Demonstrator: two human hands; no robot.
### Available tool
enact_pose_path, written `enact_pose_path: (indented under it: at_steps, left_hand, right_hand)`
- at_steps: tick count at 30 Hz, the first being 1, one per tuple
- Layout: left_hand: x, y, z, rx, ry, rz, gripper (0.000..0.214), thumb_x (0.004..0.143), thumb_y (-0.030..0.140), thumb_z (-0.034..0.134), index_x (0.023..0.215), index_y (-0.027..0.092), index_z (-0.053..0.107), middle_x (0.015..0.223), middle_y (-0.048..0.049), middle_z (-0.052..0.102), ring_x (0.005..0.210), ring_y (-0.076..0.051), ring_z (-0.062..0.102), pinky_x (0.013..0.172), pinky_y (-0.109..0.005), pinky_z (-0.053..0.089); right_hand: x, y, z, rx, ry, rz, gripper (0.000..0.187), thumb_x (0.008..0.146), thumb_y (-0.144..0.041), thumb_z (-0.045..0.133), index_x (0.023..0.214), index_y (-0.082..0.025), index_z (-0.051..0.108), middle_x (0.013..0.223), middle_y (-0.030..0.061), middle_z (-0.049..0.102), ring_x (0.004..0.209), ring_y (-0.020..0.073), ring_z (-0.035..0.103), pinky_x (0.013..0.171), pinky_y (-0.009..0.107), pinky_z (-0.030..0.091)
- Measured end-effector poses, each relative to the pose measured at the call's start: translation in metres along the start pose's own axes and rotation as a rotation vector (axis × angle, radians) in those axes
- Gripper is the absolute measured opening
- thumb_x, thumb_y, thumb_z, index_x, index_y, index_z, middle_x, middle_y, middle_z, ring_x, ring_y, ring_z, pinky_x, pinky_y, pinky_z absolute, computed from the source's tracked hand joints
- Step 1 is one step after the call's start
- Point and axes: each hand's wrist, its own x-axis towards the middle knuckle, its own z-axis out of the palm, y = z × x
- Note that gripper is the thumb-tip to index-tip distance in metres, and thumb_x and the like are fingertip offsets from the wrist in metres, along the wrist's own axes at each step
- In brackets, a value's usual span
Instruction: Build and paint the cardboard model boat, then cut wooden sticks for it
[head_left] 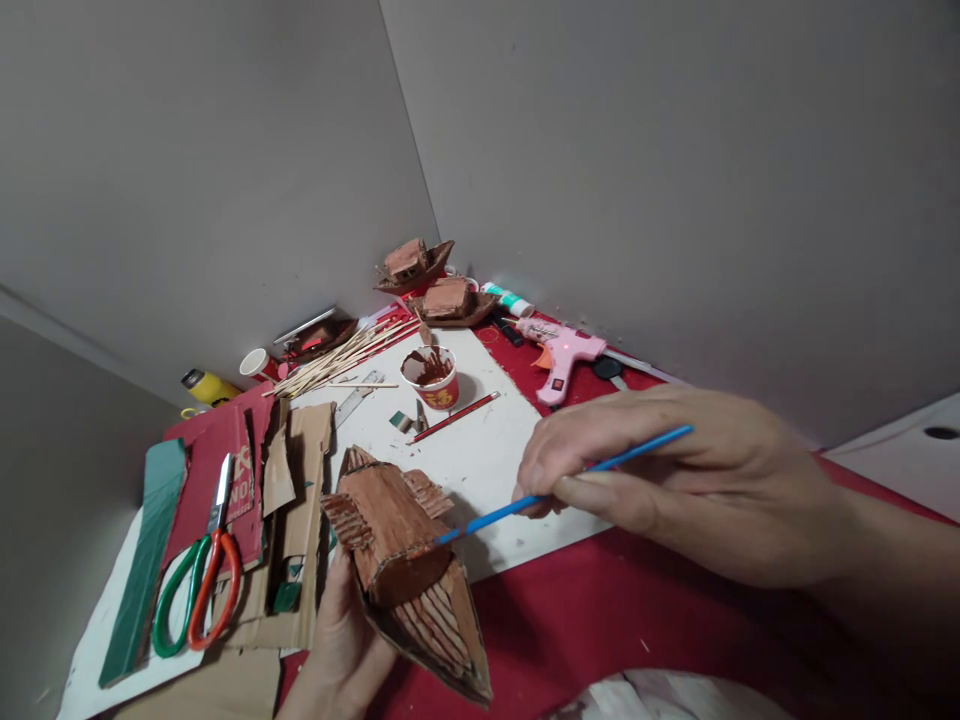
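My left hand [346,625] grips a brown cardboard model boat [394,505] from below, and the hull hides part of its fingers. The boat is tilted, with a curved roof and corrugated strips at its sides and near end. Pinched in my right hand [637,480] is a thin blue paintbrush [495,517]. Its tip meets the near edge of the boat's roof. Beyond the boat, a paper cup [439,385] smeared with brown paint stands on a white sheet [499,440]. A red pencil [454,417] lies in front of the cup.
Scissors [202,580] with green and orange handles rest on cardboard pieces [304,490] at left. Thin wooden sticks [341,358] lie behind them. Two more model boats [454,303] sit in the far corner. A pink glue gun [562,355] lies at right, near the grey wall.
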Motion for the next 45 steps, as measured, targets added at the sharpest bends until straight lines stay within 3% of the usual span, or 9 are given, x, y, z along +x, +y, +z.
enact_pose_path:
  at_steps: [4, 8, 14, 19, 23, 28, 35, 45]
  left_hand:
    - [0.004, 0.001, 0.008, -0.005, -0.064, -0.007, 0.046, 0.096, 0.043, 0.032, 0.126, 0.025, 0.063, 0.132, -0.0051, 0.06, 0.134, -0.025, 0.042, 0.117, -0.042, 0.013]
    - [0.008, 0.003, 0.02, -0.003, -0.137, -0.042, 0.048, 0.097, 0.041, 0.028, 0.126, 0.024, 0.063, 0.128, -0.0049, 0.063, 0.133, -0.023, 0.043, 0.117, -0.04, 0.012]
    - [0.009, 0.007, 0.033, 0.012, -0.157, -0.104, 0.052, 0.098, 0.04, 0.023, 0.128, 0.02, 0.061, 0.127, -0.0073, 0.064, 0.13, -0.024, 0.048, 0.117, -0.042, 0.016]
    - [0.006, 0.013, 0.022, 0.035, -0.14, -0.115, 0.057, 0.098, 0.042, 0.02, 0.131, 0.016, 0.058, 0.134, -0.0084, 0.059, 0.127, -0.022, 0.051, 0.113, -0.036, 0.026]
    - [0.003, 0.015, 0.011, 0.053, -0.048, -0.157, 0.052, 0.094, 0.048, 0.031, 0.125, 0.022, 0.063, 0.131, -0.0078, 0.062, 0.13, -0.028, 0.047, 0.112, -0.044, 0.026]
    - [0.003, 0.015, 0.014, 0.053, -0.022, -0.18, 0.052, 0.092, 0.05, 0.034, 0.123, 0.022, 0.065, 0.127, -0.0112, 0.065, 0.131, -0.032, 0.045, 0.113, -0.051, 0.022]
    - [0.003, 0.015, 0.014, 0.056, -0.023, -0.155, 0.05, 0.094, 0.046, 0.031, 0.123, 0.021, 0.064, 0.125, -0.0108, 0.066, 0.131, -0.031, 0.044, 0.113, -0.052, 0.019]
    - [0.004, 0.01, 0.01, 0.084, -0.015, -0.111, 0.054, 0.093, 0.052, 0.03, 0.122, 0.023, 0.065, 0.119, -0.0081, 0.07, 0.13, -0.03, 0.046, 0.113, -0.051, 0.022]
  right_hand:
    - [0.003, 0.0, 0.001, -0.043, -0.043, -0.012, 0.009, 0.085, -0.012, 0.06, 0.084, -0.018, 0.066, 0.077, 0.0021, 0.073, 0.071, 0.0109, 0.069, 0.065, 0.018, 0.055]
    - [0.003, 0.0, -0.001, -0.067, -0.005, -0.029, 0.011, 0.084, -0.011, 0.061, 0.087, -0.02, 0.065, 0.079, 0.0015, 0.073, 0.072, 0.0114, 0.069, 0.064, 0.018, 0.055]
    - [0.002, 0.0, -0.004, -0.092, -0.035, 0.004, 0.009, 0.087, -0.015, 0.057, 0.085, -0.02, 0.064, 0.075, 0.0017, 0.072, 0.066, 0.0121, 0.068, 0.06, 0.019, 0.053]
    - [0.002, -0.001, -0.006, -0.17, -0.051, 0.008, 0.01, 0.087, -0.015, 0.056, 0.084, -0.02, 0.063, 0.073, 0.0012, 0.07, 0.064, 0.0109, 0.066, 0.059, 0.018, 0.051]
    - [0.002, -0.001, -0.006, -0.154, -0.052, -0.012, 0.009, 0.088, -0.014, 0.054, 0.085, -0.019, 0.062, 0.074, 0.001, 0.07, 0.066, 0.0097, 0.066, 0.062, 0.017, 0.051]
    - [0.004, -0.001, -0.005, -0.155, -0.093, -0.013, 0.01, 0.089, -0.015, 0.053, 0.084, -0.018, 0.062, 0.072, 0.0018, 0.069, 0.064, 0.0095, 0.065, 0.06, 0.017, 0.05]
    - [0.002, 0.003, -0.005, -0.149, -0.068, 0.021, 0.01, 0.089, -0.016, 0.054, 0.085, -0.019, 0.062, 0.073, 0.0013, 0.069, 0.064, 0.0102, 0.065, 0.059, 0.018, 0.05]
    - [0.004, -0.001, -0.004, -0.109, -0.033, 0.046, 0.009, 0.087, -0.016, 0.056, 0.083, -0.02, 0.063, 0.072, 0.0018, 0.07, 0.063, 0.012, 0.066, 0.058, 0.02, 0.052]
